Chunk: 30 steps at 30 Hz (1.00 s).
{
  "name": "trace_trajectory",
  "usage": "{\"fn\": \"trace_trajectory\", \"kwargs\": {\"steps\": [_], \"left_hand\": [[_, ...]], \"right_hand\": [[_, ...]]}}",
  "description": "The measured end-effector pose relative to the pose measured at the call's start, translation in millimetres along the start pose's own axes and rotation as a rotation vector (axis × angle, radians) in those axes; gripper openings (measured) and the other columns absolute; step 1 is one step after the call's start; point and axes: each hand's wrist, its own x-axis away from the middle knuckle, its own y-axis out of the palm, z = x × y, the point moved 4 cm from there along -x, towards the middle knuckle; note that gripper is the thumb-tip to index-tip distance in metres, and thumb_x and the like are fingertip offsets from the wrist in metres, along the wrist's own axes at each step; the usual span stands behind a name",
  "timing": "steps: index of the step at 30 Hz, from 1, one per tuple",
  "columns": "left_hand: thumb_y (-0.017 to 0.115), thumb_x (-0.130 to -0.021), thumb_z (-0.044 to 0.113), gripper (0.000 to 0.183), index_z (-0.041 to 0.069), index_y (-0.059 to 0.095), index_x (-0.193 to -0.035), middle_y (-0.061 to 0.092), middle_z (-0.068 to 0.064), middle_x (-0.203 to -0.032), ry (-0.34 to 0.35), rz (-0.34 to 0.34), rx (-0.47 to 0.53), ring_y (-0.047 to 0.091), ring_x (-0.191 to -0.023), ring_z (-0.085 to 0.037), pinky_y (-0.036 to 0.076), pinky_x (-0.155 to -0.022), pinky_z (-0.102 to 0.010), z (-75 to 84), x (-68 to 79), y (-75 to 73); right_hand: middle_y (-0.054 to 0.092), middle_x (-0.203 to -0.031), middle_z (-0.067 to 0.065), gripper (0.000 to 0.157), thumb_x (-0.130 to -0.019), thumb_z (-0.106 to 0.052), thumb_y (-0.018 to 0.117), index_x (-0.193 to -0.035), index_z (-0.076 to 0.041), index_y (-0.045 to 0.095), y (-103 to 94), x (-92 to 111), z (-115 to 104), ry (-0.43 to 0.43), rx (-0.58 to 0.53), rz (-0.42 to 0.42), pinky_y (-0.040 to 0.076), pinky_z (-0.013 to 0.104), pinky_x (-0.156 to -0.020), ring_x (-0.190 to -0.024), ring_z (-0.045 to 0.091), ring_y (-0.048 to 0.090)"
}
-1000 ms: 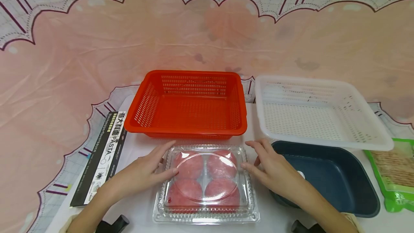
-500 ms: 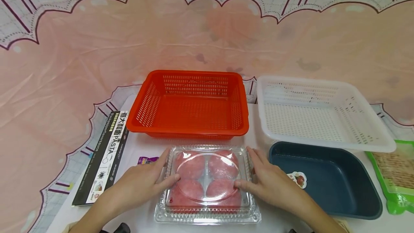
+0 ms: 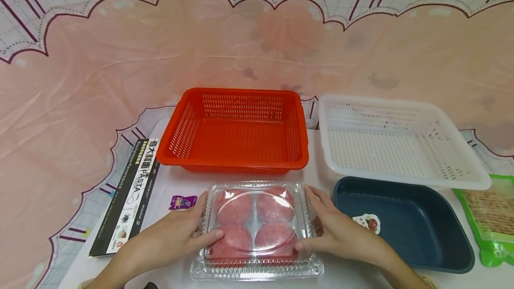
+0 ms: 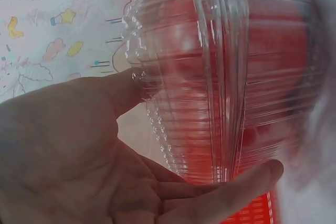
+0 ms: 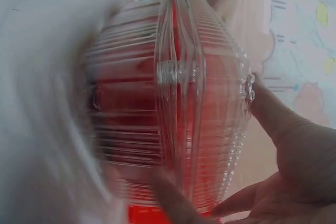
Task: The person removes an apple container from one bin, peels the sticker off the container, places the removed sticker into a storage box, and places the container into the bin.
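A clear plastic clamshell box (image 3: 257, 271) with several round red things (image 3: 234, 208) inside lies in front, its lid closed. My left hand (image 3: 172, 235) holds its left side, thumb on the lid and fingers along the side wall. On the opposite side my right hand (image 3: 341, 231) grips it the same way. In the left wrist view, a finger reaches past the rim seam of the clamshell box (image 4: 226, 51). The right wrist view shows the ridged side of the clamshell box (image 5: 173, 103), with fingers low against it.
A red basket (image 3: 233, 166) stands behind the box, beside a white basket (image 3: 405, 177). A dark blue basin (image 3: 433, 262) with a fruit-pictured label is close by my right hand. Pasta box (image 3: 128, 195) and purple packet (image 3: 182, 202) lie left; a green packet (image 3: 491, 217) lies far right.
Both hands have closed in on the sides of the clamshell box, thumbs now on its lid. The purple packet by my left hand has come into view.
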Motion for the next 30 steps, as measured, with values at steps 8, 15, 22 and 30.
{"fn": "trace_trajectory", "kwargs": {"steps": [8,15,22,30], "left_hand": [[0.064,-0.08,0.066,0.1,0.016,0.021,-0.156,0.065,0.005,-0.104,0.005,0.016,0.121,0.06,-0.092,-0.007,0.057,-0.077,-0.031,-0.2,-0.9,-6.7],[0.066,-0.081,0.061,0.093,0.035,0.016,-0.155,0.057,0.003,-0.092,-0.037,0.077,0.218,0.054,-0.08,-0.011,0.049,-0.059,-0.022,8.4,4.0,-17.0],[0.072,-0.083,0.045,0.092,0.049,0.011,-0.151,0.044,-0.006,-0.133,-0.002,0.208,0.488,0.054,-0.106,-0.023,0.059,-0.072,-0.028,18.5,16.5,-23.0],[0.082,-0.074,0.02,0.109,0.043,0.01,-0.153,0.019,0.006,-0.158,0.265,0.351,0.707,0.028,-0.14,-0.032,0.053,-0.097,-0.042,38.6,23.4,-15.4]], "right_hand": [[0.019,-0.154,0.014,0.106,-0.077,-0.04,0.078,-0.156,-0.012,0.014,-1.4,1.0,5.8,0.009,-0.174,-0.013,0.052,0.021,-0.07,-0.096,0.018,0.051],[0.022,-0.149,0.014,0.103,-0.077,-0.034,0.08,-0.155,-0.018,0.016,-13.1,9.4,1.9,0.043,-0.303,0.024,0.056,0.023,-0.07,-0.097,0.022,0.053],[0.035,-0.144,0.009,0.085,-0.082,-0.024,0.077,-0.15,-0.022,0.027,-31.9,27.8,-12.1,-0.105,-0.479,0.231,0.055,0.022,-0.083,-0.108,0.016,0.053],[0.008,-0.164,-0.002,0.111,-0.069,-0.01,0.086,-0.156,-0.025,0.018,-20.4,40.7,-31.1,-0.221,-0.474,0.458,0.041,0.015,-0.103,-0.144,0.01,0.019]]}}
